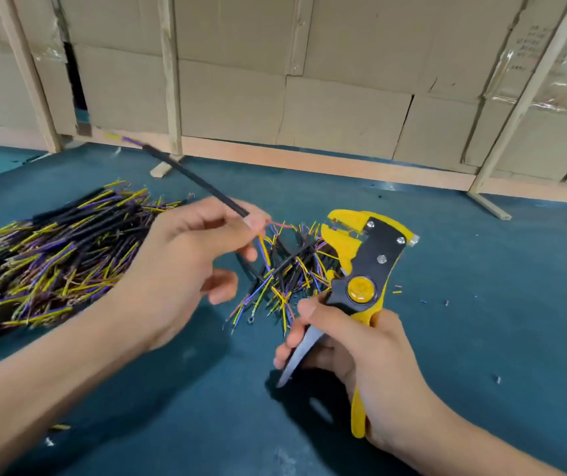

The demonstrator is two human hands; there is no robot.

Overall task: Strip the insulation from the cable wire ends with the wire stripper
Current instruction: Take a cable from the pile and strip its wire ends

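From the head camera, the left hand (185,266) pinches a black cable (189,175) between thumb and forefinger, the cable slanting up and away to the left, its far end blurred but seemingly showing yellow and purple wires. At the pinch a short red wire end (283,225) sticks out toward the wire stripper (361,269). The right hand (354,355) grips the yellow and black stripper by its handles, fingers curled round them, the tool's jaws parted and pointing up to the left, near the red end but not touching it. Beneath lies a small heap of cables (285,273) on the blue table (481,304); a larger pile of cables (51,255) lies to the left. Cardboard panels (309,80) stand behind.
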